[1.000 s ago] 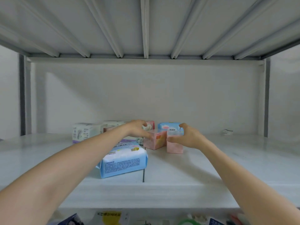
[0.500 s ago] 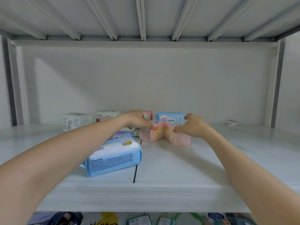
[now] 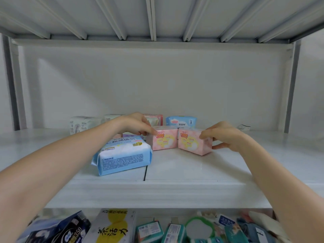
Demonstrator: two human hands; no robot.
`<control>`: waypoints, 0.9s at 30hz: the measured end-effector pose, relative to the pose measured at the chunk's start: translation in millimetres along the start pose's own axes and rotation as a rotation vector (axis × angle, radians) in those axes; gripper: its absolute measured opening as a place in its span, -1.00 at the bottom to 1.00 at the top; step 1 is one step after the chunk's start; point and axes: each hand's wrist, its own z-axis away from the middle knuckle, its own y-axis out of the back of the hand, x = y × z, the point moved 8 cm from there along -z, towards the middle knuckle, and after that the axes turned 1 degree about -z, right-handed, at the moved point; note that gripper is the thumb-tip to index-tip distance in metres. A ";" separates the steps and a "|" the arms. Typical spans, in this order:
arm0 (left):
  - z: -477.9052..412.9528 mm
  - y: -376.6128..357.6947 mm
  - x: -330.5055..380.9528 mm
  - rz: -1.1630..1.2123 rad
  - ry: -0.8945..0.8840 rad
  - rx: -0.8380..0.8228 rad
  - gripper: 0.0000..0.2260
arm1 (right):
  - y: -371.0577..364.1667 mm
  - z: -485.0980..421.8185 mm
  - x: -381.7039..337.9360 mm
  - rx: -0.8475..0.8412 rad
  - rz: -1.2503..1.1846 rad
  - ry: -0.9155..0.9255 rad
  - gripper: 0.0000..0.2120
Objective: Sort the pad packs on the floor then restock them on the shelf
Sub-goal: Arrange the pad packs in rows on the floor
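Two small pink pad packs stand side by side on the white shelf (image 3: 175,172). My left hand (image 3: 135,124) pinches the top left corner of the left pink pack (image 3: 164,140). My right hand (image 3: 222,135) grips the right end of the right pink pack (image 3: 192,142), fingers on its front and thumb below. A large light-blue pad pack (image 3: 122,155) lies in front, to the left of them. Behind stand a smaller blue pack (image 3: 181,121), a pink pack (image 3: 155,119) and white packs (image 3: 82,124).
The shelf above hangs low over the packs. A small white tag (image 3: 244,128) lies at the back right of the shelf. Below the shelf's front edge, several mixed packs (image 3: 114,227) lie jumbled on the floor.
The two pink packs have been turned from an angled V to face forward side by side. My right hand slid to the right pack's outer end. The camera tilted down slightly.
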 end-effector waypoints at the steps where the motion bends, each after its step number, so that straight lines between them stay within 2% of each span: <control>1: 2.7 1.3 2.1 0.007 -0.007 0.024 -0.63 | 2.4 4.5 1.1 0.018 -0.039 0.008 -0.78; 7: 21.2 22.3 22.3 0.136 -0.072 0.179 -0.54 | 18.4 39.4 -3.5 0.132 -0.283 0.129 -0.67; 11: 46.9 36.6 37.4 0.258 -0.140 0.199 -0.56 | 24.1 67.2 -11.4 0.215 -0.401 0.185 -0.63; 15: 83.6 48.2 43.9 0.375 -0.168 0.205 -0.28 | 20.9 95.5 -22.5 0.247 -0.455 0.213 -0.67; 17: 102.3 53.6 43.5 0.417 -0.183 0.209 -0.35 | 17.5 112.4 -27.9 0.258 -0.463 0.224 -0.66; 20: 133.9 60.2 40.8 0.482 -0.207 0.219 -0.56 | 11.7 141.7 -36.7 0.269 -0.477 0.241 -0.60; 24: 180.2 63.0 33.5 0.547 -0.255 0.216 -0.80 | -0.3 185.9 -44.5 0.278 -0.524 0.264 -0.63; 27: 211.2 59.6 23.3 0.583 -0.270 0.202 -0.82 | -12.3 219.4 -41.4 0.293 -0.546 0.262 -0.62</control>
